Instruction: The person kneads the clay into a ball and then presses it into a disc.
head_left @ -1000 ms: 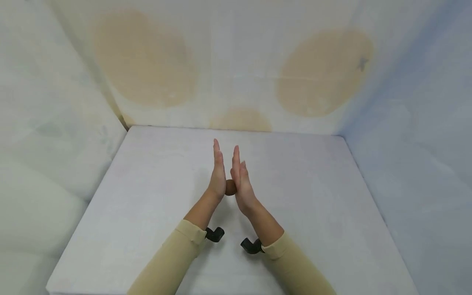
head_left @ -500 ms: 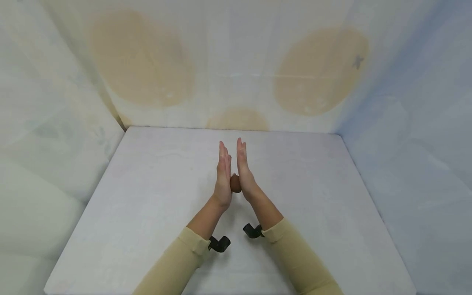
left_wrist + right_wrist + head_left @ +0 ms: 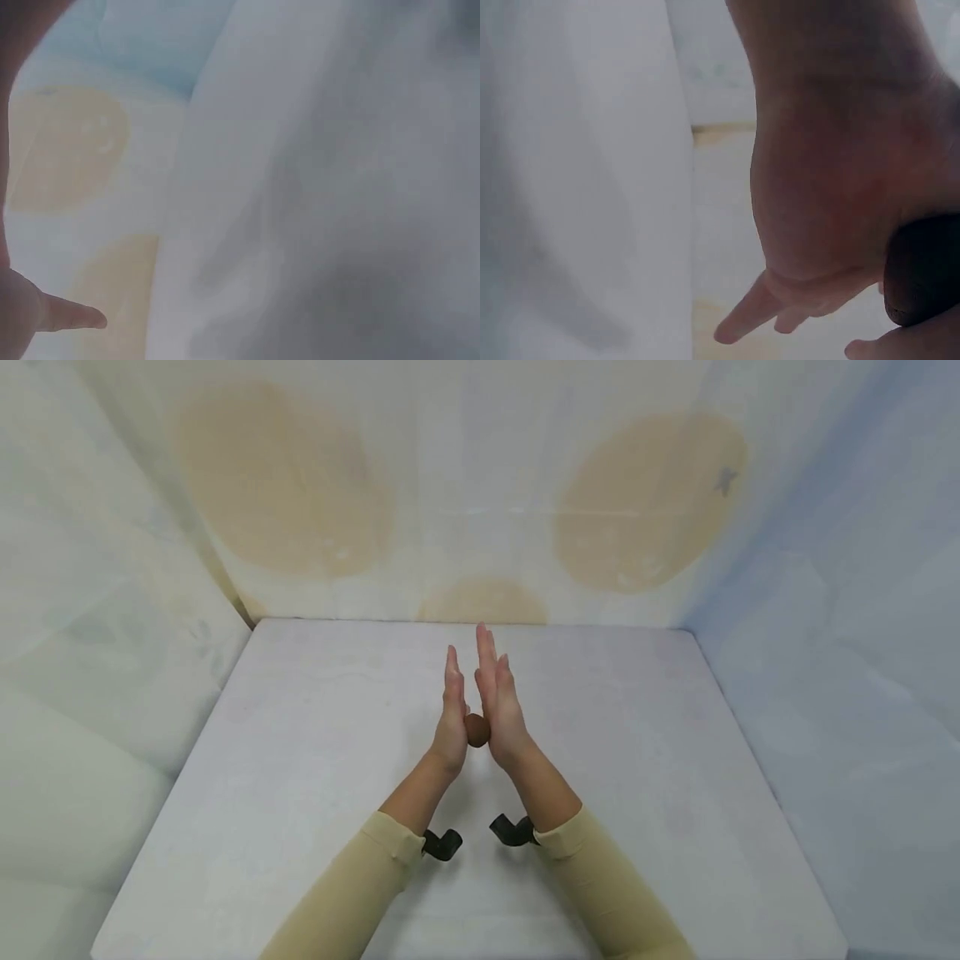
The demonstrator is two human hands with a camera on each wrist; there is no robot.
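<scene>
Flat, straight-fingered hands, left hand [image 3: 452, 720] and right hand [image 3: 498, 710], press the brown ball [image 3: 477, 730] between palms, right now slid farther forward, rolling it.

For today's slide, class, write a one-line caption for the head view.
Two flat hands, left hand and right hand, press a small brown ball between their palms above a white table.

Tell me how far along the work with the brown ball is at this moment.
Done: the small brown ball is up off the white table, pressed between both palms. In hand: the left hand and right hand stand edge-up with straight fingers, sandwiching the ball near the heels of the palms; the right wrist view shows it against the right palm. Left: it is not yet set down or released.
</scene>
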